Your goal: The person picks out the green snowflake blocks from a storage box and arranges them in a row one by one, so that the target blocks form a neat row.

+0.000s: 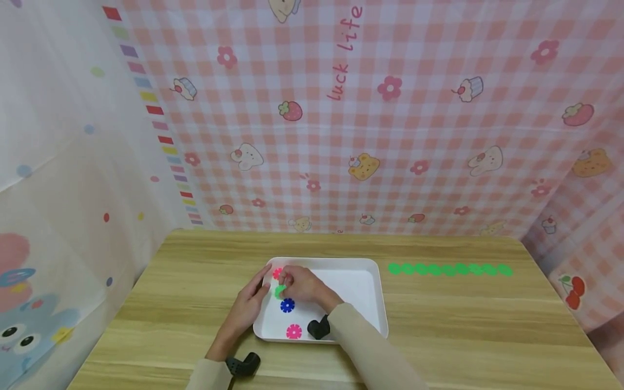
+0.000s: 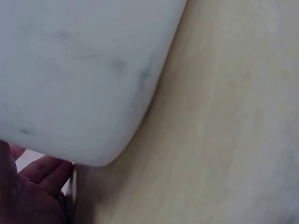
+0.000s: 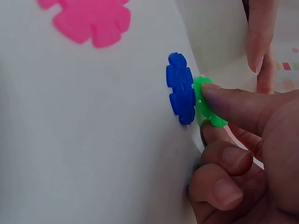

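Note:
My right hand (image 1: 303, 283) pinches a green notched plastic disc (image 3: 210, 103) between thumb and forefinger, just above the white tray (image 1: 341, 281). Beside that disc, a blue notched disc (image 3: 181, 89) lies in the tray. A pink disc (image 1: 294, 331) lies nearer the front, and a red-pink disc (image 1: 278, 273) shows by the far left corner, partly behind my right fingers. My left hand (image 1: 247, 306) rests against the tray's left rim with fairly straight fingers. In the left wrist view, the tray corner hides part of the left hand (image 2: 39, 191).
Several green discs (image 1: 448, 269) form a joined row on the wooden table (image 1: 463, 325), right of the tray. Black camera mounts sit on the left wrist (image 1: 244, 364) and right wrist (image 1: 319, 327). A checked pink curtain (image 1: 365, 124) hangs behind the table.

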{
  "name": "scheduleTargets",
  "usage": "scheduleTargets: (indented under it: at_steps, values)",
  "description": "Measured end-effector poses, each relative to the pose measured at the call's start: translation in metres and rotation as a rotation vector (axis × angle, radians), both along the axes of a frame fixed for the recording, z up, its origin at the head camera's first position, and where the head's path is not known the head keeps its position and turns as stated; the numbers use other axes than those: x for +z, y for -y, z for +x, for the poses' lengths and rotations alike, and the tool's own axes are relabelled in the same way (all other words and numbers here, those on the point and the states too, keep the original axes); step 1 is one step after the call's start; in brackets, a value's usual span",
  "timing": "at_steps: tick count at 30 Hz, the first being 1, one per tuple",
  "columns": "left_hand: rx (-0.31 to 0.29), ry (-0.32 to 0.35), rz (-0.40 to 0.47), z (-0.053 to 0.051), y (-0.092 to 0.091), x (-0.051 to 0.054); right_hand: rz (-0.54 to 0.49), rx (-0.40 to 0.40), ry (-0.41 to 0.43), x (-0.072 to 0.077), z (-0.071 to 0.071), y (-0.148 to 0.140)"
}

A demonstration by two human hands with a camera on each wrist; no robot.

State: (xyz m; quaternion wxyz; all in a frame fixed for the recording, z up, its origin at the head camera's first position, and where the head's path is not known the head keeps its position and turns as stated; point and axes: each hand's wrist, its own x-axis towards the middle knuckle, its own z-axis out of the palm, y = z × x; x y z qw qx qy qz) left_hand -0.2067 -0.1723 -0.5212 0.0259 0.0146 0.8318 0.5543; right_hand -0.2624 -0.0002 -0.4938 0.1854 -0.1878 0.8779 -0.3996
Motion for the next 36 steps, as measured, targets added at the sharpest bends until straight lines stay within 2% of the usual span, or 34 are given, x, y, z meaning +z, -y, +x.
scheduleTargets:
  at_steps: [12,20,25,36]
  values:
    - [-0.016,-0.003,0.019,0.0,-0.002,0.002,0.0,-0.013,-0.016,0.003,0.0,-0.003]
    - [-0.006,-0.007,0.004,0.0,-0.001,0.002,-0.037,-0.038,-0.027,0.017,0.0,-0.014]
    - [-0.001,-0.009,-0.009,0.0,-0.001,0.001,-0.071,-0.056,-0.063,0.028,0.0,-0.024]
    - [0.007,0.007,-0.007,0.002,-0.002,0.003,-0.104,-0.117,-0.059,0.044,-0.001,-0.048]
